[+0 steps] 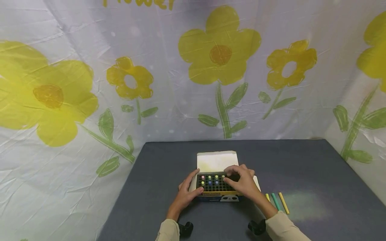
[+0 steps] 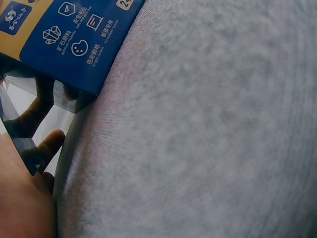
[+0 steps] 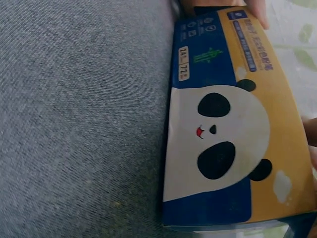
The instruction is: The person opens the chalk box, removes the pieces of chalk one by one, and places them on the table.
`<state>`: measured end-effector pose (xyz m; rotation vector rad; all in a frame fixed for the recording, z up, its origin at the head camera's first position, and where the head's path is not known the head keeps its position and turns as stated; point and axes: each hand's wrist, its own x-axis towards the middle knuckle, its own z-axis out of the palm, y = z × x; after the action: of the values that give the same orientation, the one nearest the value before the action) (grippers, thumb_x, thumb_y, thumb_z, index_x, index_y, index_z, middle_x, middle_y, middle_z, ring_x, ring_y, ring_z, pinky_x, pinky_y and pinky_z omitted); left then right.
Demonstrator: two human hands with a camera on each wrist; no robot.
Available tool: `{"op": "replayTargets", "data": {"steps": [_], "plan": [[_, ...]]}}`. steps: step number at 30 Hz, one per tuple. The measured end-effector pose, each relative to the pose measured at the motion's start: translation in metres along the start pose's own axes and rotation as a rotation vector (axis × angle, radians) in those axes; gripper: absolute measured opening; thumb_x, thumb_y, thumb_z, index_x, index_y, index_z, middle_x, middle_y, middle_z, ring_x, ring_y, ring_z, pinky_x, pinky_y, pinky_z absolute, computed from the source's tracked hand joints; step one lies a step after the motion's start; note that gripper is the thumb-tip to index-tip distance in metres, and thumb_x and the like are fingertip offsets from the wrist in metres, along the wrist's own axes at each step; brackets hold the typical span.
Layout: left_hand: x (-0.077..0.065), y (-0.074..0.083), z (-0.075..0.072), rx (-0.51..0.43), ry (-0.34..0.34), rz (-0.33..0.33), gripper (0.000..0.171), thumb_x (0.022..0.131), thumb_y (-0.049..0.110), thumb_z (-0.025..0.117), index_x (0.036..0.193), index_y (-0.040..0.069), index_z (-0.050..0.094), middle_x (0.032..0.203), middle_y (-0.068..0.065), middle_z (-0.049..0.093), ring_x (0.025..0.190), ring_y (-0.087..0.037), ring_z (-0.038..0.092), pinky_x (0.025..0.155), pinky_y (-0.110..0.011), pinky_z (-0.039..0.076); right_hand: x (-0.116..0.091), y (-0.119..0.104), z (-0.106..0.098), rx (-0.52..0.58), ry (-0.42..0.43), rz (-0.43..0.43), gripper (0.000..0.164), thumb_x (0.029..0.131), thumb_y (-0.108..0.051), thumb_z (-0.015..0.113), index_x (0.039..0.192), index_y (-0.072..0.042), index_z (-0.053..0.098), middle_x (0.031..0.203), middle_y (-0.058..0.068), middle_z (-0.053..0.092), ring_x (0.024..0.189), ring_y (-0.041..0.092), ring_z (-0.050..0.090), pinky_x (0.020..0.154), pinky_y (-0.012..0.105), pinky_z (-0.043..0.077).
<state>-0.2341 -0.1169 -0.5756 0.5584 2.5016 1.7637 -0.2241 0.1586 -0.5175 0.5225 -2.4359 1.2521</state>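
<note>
An open chalk box [image 1: 221, 193] with a panda on its front stands on the table, its white lid [image 1: 217, 160] folded back. Its dark slotted holder [image 1: 214, 188] has several chalk sticks upright in it, pink, yellow and blue at their ends. My left hand [image 1: 184, 194] grips the box's left end, thumb at the front edge and fingers toward the back. Over the holder's right part, my right hand [image 1: 243, 180] pinches the end of a pale yellow chalk stick [image 1: 223, 176] between thumb and index finger. The right wrist view shows the panda print [image 3: 223, 136] close up.
To the right of the box, near the right forearm, lie a green chalk stick [image 1: 275, 201] and two yellow ones, the outer yellow stick [image 1: 283, 203] farthest right. A dark grey cloth covers the table [image 1: 169, 160]. A flower-printed curtain [image 1: 169, 110] hangs behind it.
</note>
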Motion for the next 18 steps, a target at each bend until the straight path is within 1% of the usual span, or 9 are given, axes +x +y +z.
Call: {"op": "replayTargets", "data": {"steps": [3,7,12,18], "plan": [[0.000,-0.001,-0.001,0.002,-0.001,0.011,0.072,0.091,0.028,0.075,0.155,0.037,0.042,0.156,-0.008,0.043,0.124,-0.028,0.046,0.090,-0.046,0.045,0.000,0.001,0.005,-0.021,0.022,-0.019,0.027,0.079,-0.009,0.086,0.103,-0.012,0.073,0.087,0.000,0.067,0.082,0.017,0.042,0.084,0.047,0.011],[0.000,-0.002,0.000,0.007,0.002,0.029,0.073,0.091,0.027,0.075,0.155,0.035,0.041,0.154,-0.010,0.045,0.119,-0.026,0.050,0.087,-0.042,0.047,-0.001,0.001,0.009,-0.107,0.044,-0.052,0.025,0.078,-0.012,0.087,0.100,-0.012,0.074,0.086,0.001,0.067,0.082,0.013,0.038,0.083,0.046,0.012],[0.000,-0.003,0.000,0.018,0.002,0.039,0.073,0.091,0.028,0.074,0.155,0.035,0.041,0.156,-0.008,0.044,0.124,-0.028,0.050,0.090,-0.044,0.048,-0.002,0.001,0.012,-0.186,0.053,-0.052,0.023,0.078,-0.013,0.088,0.098,-0.013,0.075,0.085,-0.001,0.067,0.083,0.010,0.036,0.083,0.047,0.014],[0.001,-0.001,0.001,0.015,0.013,0.023,0.073,0.090,0.028,0.075,0.155,0.037,0.042,0.157,-0.007,0.043,0.128,-0.030,0.046,0.091,-0.050,0.045,0.001,-0.006,0.013,-0.270,0.034,-0.007,0.020,0.079,-0.013,0.087,0.096,-0.013,0.076,0.085,0.001,0.068,0.083,0.013,0.039,0.084,0.048,0.015]]}}
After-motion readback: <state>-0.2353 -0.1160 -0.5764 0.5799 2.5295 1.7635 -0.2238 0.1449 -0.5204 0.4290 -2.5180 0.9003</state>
